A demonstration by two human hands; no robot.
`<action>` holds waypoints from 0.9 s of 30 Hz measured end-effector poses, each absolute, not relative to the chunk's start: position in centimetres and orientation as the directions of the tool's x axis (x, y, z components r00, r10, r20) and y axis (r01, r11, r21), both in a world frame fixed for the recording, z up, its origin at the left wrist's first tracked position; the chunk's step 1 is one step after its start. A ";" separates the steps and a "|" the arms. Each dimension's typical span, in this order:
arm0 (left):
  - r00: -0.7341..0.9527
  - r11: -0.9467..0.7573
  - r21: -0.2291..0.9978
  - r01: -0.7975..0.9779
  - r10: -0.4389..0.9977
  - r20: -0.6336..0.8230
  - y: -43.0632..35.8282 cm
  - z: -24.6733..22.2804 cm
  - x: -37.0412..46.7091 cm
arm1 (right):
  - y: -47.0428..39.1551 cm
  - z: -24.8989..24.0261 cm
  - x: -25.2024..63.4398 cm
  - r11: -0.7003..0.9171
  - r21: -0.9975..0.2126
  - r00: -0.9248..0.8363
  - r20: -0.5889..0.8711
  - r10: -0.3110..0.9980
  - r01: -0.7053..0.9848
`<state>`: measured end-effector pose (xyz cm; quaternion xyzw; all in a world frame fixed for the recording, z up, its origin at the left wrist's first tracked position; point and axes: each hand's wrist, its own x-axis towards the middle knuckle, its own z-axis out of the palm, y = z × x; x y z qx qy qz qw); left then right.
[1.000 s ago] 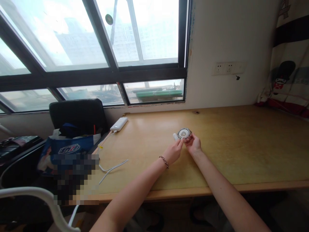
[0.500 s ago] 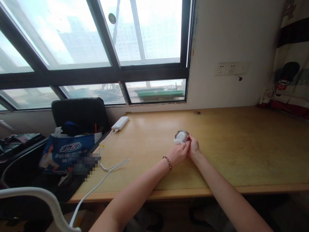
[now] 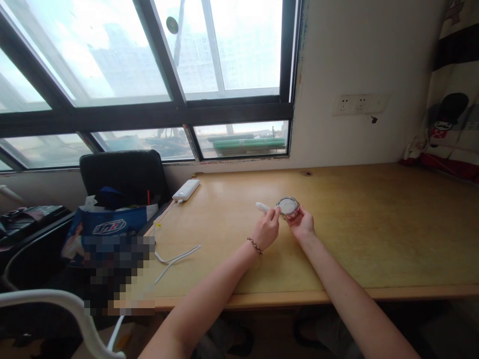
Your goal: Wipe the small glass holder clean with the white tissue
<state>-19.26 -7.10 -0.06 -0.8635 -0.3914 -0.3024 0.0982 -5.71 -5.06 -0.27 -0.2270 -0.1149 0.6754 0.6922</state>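
Note:
My right hand (image 3: 302, 224) grips a small round glass dish (image 3: 288, 205), rather like an ashtray, tilted so its pale round face shows. Its fingers wrap the dish's near right side. In my left hand (image 3: 266, 230) a wad of white tissue (image 3: 261, 206) is pinched, poking out beyond the fingertips to the left of the dish. The left fingertips are at the dish's left edge; whether they touch it I cannot tell. A beaded bracelet (image 3: 255, 245) circles the left wrist. Both hands are above the wooden desk (image 3: 374, 234).
On the desk's left side lies a white power bank (image 3: 186, 190) with a white cable (image 3: 179, 257). A black chair (image 3: 123, 169) holding a blue bag (image 3: 112, 222) stands at left. A white curved tube (image 3: 56, 297) crosses the lower left. Wall sockets (image 3: 352, 105) are at back right.
My left hand has drawn left with the tissue, off the front of the dish. My right hand has shifted slightly right, and more of the dish's face shows.

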 end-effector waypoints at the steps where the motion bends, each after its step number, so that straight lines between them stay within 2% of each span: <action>1: 0.488 -0.669 0.092 0.738 0.623 0.611 -6.9 0.1 -19.4 | -5.1 -0.3 -5.7 -0.014 -0.475 0.063 -0.146 0.987 -0.880; 6: 0.529 -0.775 0.142 0.616 0.540 0.655 -7.5 0.6 -19.3 | -5.2 -0.2 -6.0 -0.007 -0.546 0.084 -0.140 0.987 -0.838; 10: 0.634 -0.876 0.094 0.474 0.414 0.653 -8.3 0.8 -18.8 | -5.4 0.0 -5.9 0.026 -0.540 0.131 -0.156 0.979 -0.842; 12: 0.621 -0.861 0.095 0.499 0.432 0.654 -8.2 0.9 -18.9 | -5.4 0.1 -5.9 0.025 -0.544 0.130 -0.156 0.979 -0.839; 17: 0.495 -0.752 0.186 0.632 0.577 0.649 -7.0 0.9 -20.0 | -5.5 0.2 -6.2 -0.002 -0.548 0.091 -0.143 0.986 -0.837; 24: 0.633 -0.864 0.107 0.492 0.439 0.638 -7.4 1.1 -20.2 | -5.9 0.1 -6.6 -0.031 -0.570 0.084 -0.174 0.981 -0.821; 27: 0.577 -0.810 0.114 0.575 0.501 0.645 -7.0 1.1 -20.3 | -6.0 0.1 -6.9 -0.056 -0.575 0.054 -0.172 0.984 -0.816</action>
